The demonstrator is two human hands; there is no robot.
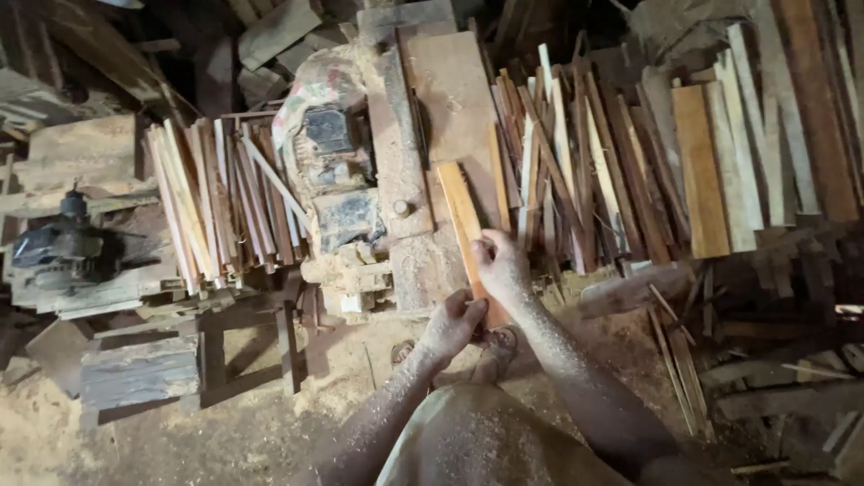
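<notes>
Wood strip (465, 225) lies on the saw table (423, 261), feeding toward 12 o'clock. Both grips closed on it: left hand (454, 326) at the near end, right hand (499, 263) just ahead.

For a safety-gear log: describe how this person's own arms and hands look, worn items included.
Both forearms are bare, with no sleeves in view. The left hand and right hand wear no gloves, and no rings, watch or bands can be seen. Pale sawdust speckles both hands and forearms, thickest along the right forearm.
</notes>
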